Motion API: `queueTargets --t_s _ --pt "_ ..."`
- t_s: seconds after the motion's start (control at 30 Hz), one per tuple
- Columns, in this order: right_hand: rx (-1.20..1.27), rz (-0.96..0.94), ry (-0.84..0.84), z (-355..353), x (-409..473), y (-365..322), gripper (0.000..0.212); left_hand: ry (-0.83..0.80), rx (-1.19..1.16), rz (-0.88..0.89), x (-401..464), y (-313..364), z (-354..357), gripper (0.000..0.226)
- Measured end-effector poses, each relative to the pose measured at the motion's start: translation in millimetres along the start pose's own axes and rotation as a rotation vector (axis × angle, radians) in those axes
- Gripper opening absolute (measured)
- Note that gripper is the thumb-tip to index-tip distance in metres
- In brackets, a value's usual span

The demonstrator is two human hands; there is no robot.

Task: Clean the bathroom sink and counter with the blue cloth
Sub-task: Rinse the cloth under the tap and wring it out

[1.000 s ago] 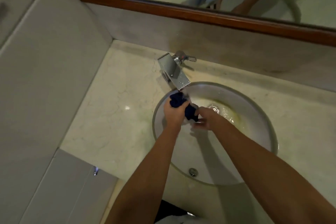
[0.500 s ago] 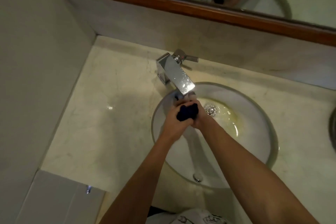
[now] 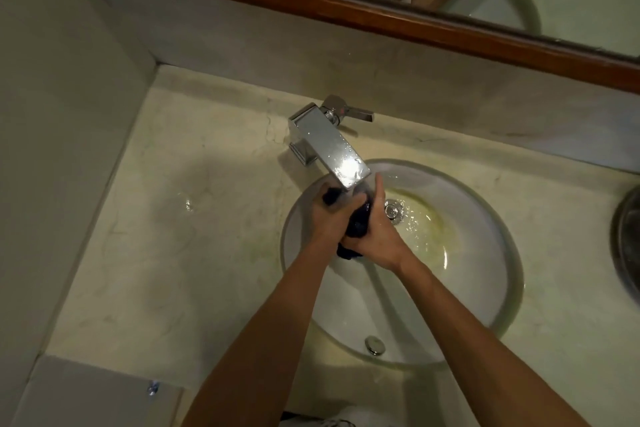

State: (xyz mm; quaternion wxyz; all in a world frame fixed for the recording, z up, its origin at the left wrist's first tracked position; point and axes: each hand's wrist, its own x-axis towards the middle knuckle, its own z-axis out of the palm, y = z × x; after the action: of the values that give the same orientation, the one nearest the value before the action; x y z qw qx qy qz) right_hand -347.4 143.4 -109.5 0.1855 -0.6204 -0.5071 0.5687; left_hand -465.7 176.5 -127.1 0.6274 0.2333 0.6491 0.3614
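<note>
A dark blue cloth (image 3: pixel 358 225), bunched up, is squeezed between both my hands just under the tip of the chrome faucet (image 3: pixel 329 146). My left hand (image 3: pixel 330 215) grips its upper end and my right hand (image 3: pixel 375 236) wraps the lower part, thumb pointing up. Both are held over the round white sink (image 3: pixel 485 288), left of the drain (image 3: pixel 393 210). The basin shows yellowish staining and water near the drain. Most of the cloth is hidden inside my hands.
The pale marble counter (image 3: pixel 173 253) surrounds the sink, with a wet spot at the left. A wall closes the left side and a wood-framed mirror (image 3: pixel 346 7) runs along the back. A dark round object (image 3: pixel 628 243) sits at the right edge. An overflow cap (image 3: pixel 374 345) marks the basin's near wall.
My hands have come together around the cloth and risen under the faucet tip. The cloth is more bunched and more covered by my hands than before.
</note>
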Motion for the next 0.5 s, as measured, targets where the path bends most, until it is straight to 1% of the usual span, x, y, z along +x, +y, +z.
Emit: queueTargets --t_s 0.03,0.07,0.1,0.13,0.17,0.2,0.3,0.4,0.43,0.5 --pt "-0.035 0.022 0.037 -7.1 -2.6 -6.1 0.126 0.015 0.028 0.003 -1.5 -1.0 0.8 0.026" --pt "-0.096 0.016 0.136 -15.0 -3.0 -12.7 0.113 0.037 0.065 0.005 -2.4 -1.9 1.8 0.023" --pt "-0.125 -0.012 0.267 -22.7 -2.4 -24.4 0.094 0.049 0.096 0.01 -2.9 -2.6 2.1 0.021" --pt "-0.088 -0.043 0.382 -29.7 0.2 -37.8 0.078 0.056 0.114 -0.001 -3.1 -2.3 2.4 0.02" --pt "-0.004 -0.076 0.449 -36.1 3.8 -53.2 0.069 0.065 0.118 -0.025 -4.0 -1.2 2.5 0.019" --pt "0.081 -0.103 0.467 -41.3 9.4 -67.5 0.066 0.074 0.112 -0.038 -4.8 0.2 2.3 0.019" --pt "0.221 -0.154 0.389 -50.9 28.4 -98.8 0.062 0.089 0.106 -0.005 -5.6 1.1 0.7 0.024" --pt "0.227 -0.152 0.391 -49.7 34.6 -106.6 0.053 0.068 0.117 0.002 -7.7 1.0 -2.0 0.021" --pt "0.217 -0.162 0.406 -48.6 32.9 -104.5 0.051 0.054 0.112 0.001 -8.1 0.0 -2.7 0.021" --pt "0.225 -0.196 0.385 -47.6 25.3 -102.8 0.05 0.021 0.093 0.001 -11.6 0.5 -3.1 0.019"
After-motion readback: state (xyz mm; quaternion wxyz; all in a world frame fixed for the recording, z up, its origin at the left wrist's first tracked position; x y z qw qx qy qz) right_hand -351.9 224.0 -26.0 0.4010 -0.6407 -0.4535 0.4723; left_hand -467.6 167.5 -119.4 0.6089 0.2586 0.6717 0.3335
